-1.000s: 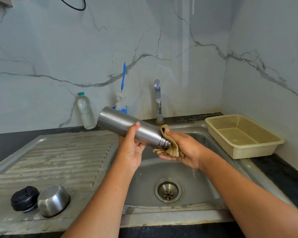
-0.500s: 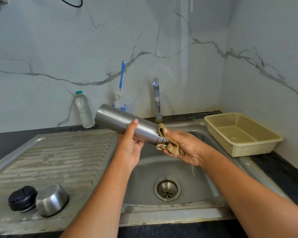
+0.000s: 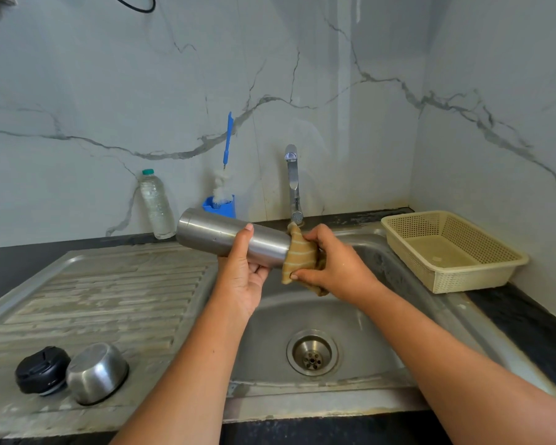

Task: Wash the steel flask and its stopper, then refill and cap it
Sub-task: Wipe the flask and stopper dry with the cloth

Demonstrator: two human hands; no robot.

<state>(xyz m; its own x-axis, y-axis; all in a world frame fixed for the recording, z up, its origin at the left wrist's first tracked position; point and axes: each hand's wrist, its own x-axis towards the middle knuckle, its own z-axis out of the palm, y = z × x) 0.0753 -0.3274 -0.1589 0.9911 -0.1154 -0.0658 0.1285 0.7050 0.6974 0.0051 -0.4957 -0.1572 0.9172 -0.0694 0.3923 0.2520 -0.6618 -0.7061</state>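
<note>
Your steel flask point(image 3: 231, 239) is in the air over the back left of the sink point(image 3: 270, 332), lying nearly level. Its long axis runs left to right, closed base to the left, neck end to the right and dipping slightly. Your left hand point(image 3: 243, 277) grips the body from beneath about midway along, thumb up over the near side. Your right hand point(image 3: 331, 264) is curled round a striped tan cloth point(image 3: 299, 255) that wraps the neck end, so the mouth is hidden. I judge the next wipe will run along that axis or twist round it, with the left hand as anchor. The tap point(image 3: 292, 184) stands just behind the cloth, and no running water shows. The black stopper point(image 3: 42, 369) and a steel cup point(image 3: 97, 372) lie side by side on the draining board point(image 3: 93, 293), well apart from the flask and nearer your left hand. A cream basket point(image 3: 463, 284) sits at the right, by the wall
</note>
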